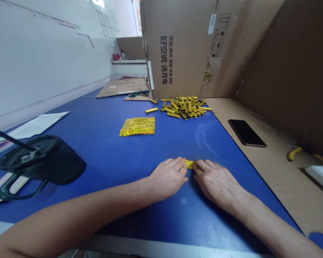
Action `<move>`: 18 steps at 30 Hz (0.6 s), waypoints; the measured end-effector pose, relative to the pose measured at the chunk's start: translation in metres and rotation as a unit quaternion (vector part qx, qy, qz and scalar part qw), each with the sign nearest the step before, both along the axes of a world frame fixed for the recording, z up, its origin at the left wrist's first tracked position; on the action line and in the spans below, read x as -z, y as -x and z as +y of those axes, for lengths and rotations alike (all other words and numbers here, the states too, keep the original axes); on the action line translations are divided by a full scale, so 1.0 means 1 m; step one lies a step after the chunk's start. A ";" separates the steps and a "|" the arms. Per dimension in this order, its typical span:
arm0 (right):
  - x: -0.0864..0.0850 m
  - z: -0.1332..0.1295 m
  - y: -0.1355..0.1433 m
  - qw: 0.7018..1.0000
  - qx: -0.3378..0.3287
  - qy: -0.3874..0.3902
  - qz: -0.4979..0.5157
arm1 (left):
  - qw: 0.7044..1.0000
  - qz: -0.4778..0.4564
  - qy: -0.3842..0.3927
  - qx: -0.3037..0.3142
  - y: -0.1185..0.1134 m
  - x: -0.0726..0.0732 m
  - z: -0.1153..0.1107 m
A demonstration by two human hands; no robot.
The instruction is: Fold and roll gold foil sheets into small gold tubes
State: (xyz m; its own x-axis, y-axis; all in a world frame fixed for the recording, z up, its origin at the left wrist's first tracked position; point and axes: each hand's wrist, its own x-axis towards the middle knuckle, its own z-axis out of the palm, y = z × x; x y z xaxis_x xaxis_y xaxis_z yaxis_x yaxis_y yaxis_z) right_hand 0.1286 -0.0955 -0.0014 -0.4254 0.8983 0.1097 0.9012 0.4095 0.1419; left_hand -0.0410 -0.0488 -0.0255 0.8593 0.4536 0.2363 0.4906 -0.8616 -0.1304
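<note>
Between my hands a small strip of gold foil paper lies on the blue tabletop, its middle showing and both ends under my fingers. My left hand presses on the left end, fingers together. On the right end rests my right hand, with its fingers bent and closed over the foil. My fingertips hide how the strip is folded or rolled. Beyond my left hand sits a flat stack of gold foil sheets. Farther back, a pile of small gold foil tubes leans toward the cardboard box.
A dark lidded mug with a straw stands at the left, near white paper. A large cardboard box walls off the back. At the right, a phone lies on cardboard. Dark green ties lie at the back.
</note>
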 end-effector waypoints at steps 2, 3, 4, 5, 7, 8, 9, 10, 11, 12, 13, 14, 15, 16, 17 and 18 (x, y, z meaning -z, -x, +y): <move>-0.003 -0.001 0.002 1.000 0.002 0.008 -0.010 | 1.000 0.017 0.009 -0.007 0.002 -0.001 -0.003; -0.004 -0.002 0.002 1.000 0.002 0.014 -0.012 | 1.000 0.024 0.014 -0.010 0.003 -0.001 -0.004; -0.006 -0.003 0.003 1.000 0.003 0.020 -0.013 | 0.999 0.031 0.019 -0.013 0.004 -0.002 -0.005; -0.007 -0.003 0.004 1.000 0.004 0.026 -0.013 | 0.999 0.038 0.026 -0.016 0.005 -0.002 -0.006; -0.006 -0.004 0.005 0.999 0.013 0.030 -0.016 | 0.998 0.048 0.039 -0.020 0.006 -0.003 -0.007; -0.005 -0.005 0.006 0.999 0.020 0.030 -0.022 | 0.997 0.052 0.045 -0.022 0.006 -0.004 -0.007; -0.003 -0.006 0.007 0.999 0.028 0.028 -0.029 | 0.997 0.055 0.050 -0.023 0.006 -0.004 -0.008; 0.000 -0.007 0.007 0.998 0.035 0.026 -0.035 | 0.997 0.056 0.055 -0.025 0.006 -0.004 -0.008; 0.002 -0.007 0.008 0.998 0.040 0.024 -0.038 | 0.996 0.056 0.060 -0.028 0.006 -0.004 -0.009; 0.004 -0.008 0.008 0.998 0.040 0.021 -0.036 | 0.996 0.055 0.065 -0.031 0.006 -0.004 -0.009; 0.006 -0.008 0.008 0.999 0.034 0.019 -0.028 | 0.995 0.055 0.070 -0.035 0.005 -0.004 -0.010; 0.008 -0.008 0.008 0.999 0.021 0.018 -0.017 | 0.995 0.055 0.076 -0.039 0.005 -0.005 -0.010; 0.009 -0.007 0.008 1.000 0.003 0.020 -0.003 | 0.994 0.056 0.083 -0.041 0.005 -0.005 -0.011; 0.009 -0.007 0.008 0.999 -0.018 0.027 0.011 | 0.993 0.057 0.090 -0.043 0.005 -0.006 -0.011; 0.009 -0.007 0.007 0.998 -0.037 0.038 0.023 | 0.993 0.059 0.096 -0.043 0.006 -0.007 -0.011; 0.009 -0.006 0.007 0.997 -0.050 0.050 0.033 | 0.992 0.060 0.101 -0.043 0.006 -0.008 -0.012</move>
